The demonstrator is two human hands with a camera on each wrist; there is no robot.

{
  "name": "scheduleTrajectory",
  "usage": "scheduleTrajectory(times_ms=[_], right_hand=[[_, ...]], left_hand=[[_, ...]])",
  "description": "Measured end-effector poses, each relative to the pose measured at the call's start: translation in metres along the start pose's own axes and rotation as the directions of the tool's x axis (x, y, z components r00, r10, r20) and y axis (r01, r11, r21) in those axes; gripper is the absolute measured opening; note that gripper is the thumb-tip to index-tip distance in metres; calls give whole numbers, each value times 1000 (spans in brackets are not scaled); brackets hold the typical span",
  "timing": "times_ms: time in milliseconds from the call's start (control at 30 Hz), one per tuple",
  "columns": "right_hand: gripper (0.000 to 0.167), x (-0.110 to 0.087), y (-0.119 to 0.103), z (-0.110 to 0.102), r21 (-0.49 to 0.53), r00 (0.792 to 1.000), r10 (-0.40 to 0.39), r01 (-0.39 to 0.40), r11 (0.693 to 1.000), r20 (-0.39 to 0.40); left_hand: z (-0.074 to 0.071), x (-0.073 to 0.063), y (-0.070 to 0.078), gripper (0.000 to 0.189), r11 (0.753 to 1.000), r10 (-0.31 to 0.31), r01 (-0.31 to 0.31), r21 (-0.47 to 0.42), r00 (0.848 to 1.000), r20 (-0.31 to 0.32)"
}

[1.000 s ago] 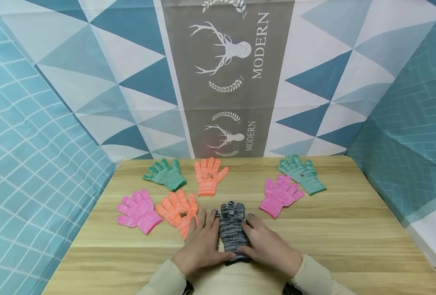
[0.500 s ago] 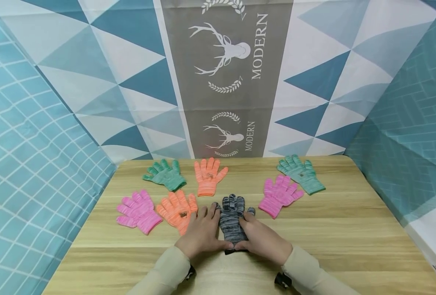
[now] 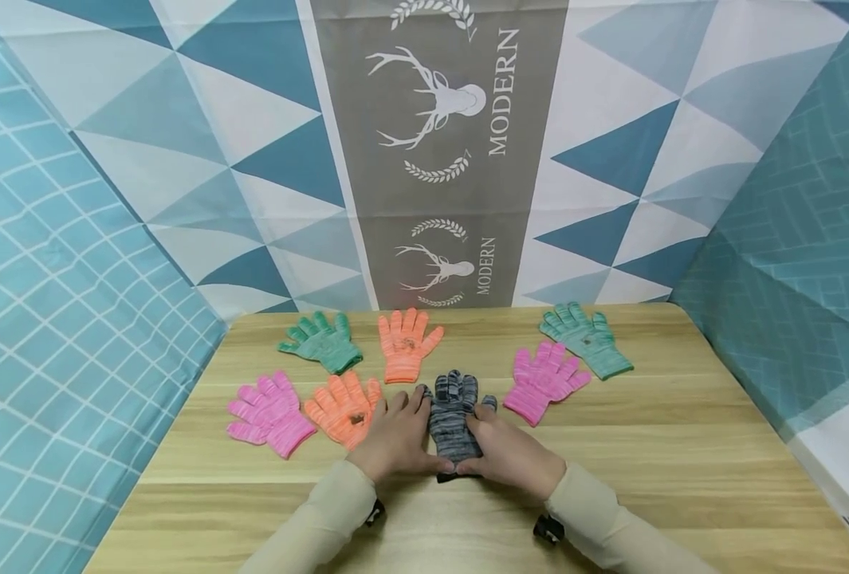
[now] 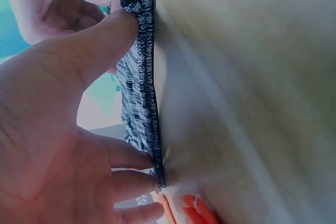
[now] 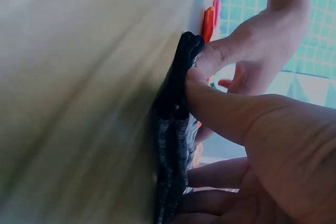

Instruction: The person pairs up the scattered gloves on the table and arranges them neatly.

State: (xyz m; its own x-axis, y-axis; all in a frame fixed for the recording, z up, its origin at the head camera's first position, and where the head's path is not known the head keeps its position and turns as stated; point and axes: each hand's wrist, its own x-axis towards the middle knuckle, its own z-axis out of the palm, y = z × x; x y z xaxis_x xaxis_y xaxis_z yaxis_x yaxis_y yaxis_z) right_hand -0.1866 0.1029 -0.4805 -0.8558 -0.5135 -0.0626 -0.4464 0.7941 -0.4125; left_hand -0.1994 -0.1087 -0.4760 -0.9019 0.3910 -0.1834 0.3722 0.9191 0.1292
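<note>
A black-and-grey knitted glove (image 3: 453, 426) lies on the wooden table, fingers pointing away and its black cuff toward the person. My left hand (image 3: 398, 438) rests on its left side, with the thumb on the cuff and the fingertips along the edge. From the other side, my right hand (image 3: 508, 448) presses the glove the same way, its thumb (image 5: 215, 100) at the cuff and the fingers against the side. Both thumbs nearly meet at the cuff. In the left wrist view, the left hand's fingers (image 4: 134, 182) are spread and mostly straight against the glove (image 4: 139, 82).
On the left lie a pink glove (image 3: 272, 413), a green glove (image 3: 321, 343) and two orange gloves, one farther back (image 3: 405, 347) and one (image 3: 345, 408) beside my left hand. Another pink glove (image 3: 544, 383) and green glove (image 3: 587, 340) overlap at the right. Patterned cloths surround the table (image 3: 654, 494).
Both hands have slid the black-and-grey glove a little farther from the person along the table. The other gloves have stayed where they were.
</note>
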Motion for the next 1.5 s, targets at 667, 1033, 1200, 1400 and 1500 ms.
scheduleTrajectory(times_ms=[667,1033,1200,1400,1500], right_hand=[[52,16,1,-5,-169,990,-124,112,979,-64],[49,24,5,-10,-118,989,-140,135,984,-35],[50,26,6,-11,-105,992,-123,120,987,-22],[53,29,8,-12,-84,996,-85,83,993,-20],[53,32,11,-11,-76,997,-77,75,994,-26]], left_hand=[[-9,35,-1,117,999,-37,36,27,997,63],[-13,35,2,100,993,100,-101,66,995,19],[-17,39,6,97,992,91,-97,84,993,75],[-21,48,9,95,992,68,-80,98,990,120],[-20,53,9,94,992,67,-79,98,991,120]])
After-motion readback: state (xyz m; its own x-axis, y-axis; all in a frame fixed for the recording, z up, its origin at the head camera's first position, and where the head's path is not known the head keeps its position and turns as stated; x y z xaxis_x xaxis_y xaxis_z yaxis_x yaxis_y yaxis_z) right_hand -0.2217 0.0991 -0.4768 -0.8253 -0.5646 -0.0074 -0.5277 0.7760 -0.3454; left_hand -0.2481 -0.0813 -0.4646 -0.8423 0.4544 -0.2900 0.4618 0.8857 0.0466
